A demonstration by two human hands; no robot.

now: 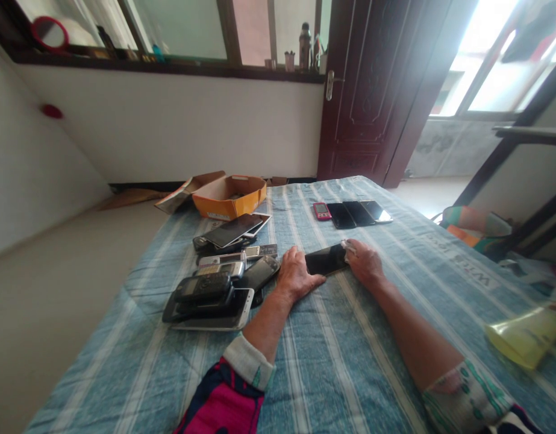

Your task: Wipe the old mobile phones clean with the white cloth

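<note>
A black smartphone (326,260) lies on the blue striped cloth (332,349) between my two hands. My left hand (296,276) rests on the cloth and grips the phone's left end with curled fingers. My right hand (364,260) holds the phone's right end and seems to pinch a small white piece against it. To the left lies a heap of old phones (218,283), some stacked. Further back a row of phones (352,212) lies side by side, a pink one at its left.
An orange cardboard box (230,196) with its lid open stands at the far left edge of the table. A yellow-green plastic container (526,334) lies at the right. A dark wooden door (372,90) stands behind the table, and a dark frame rises at the far right.
</note>
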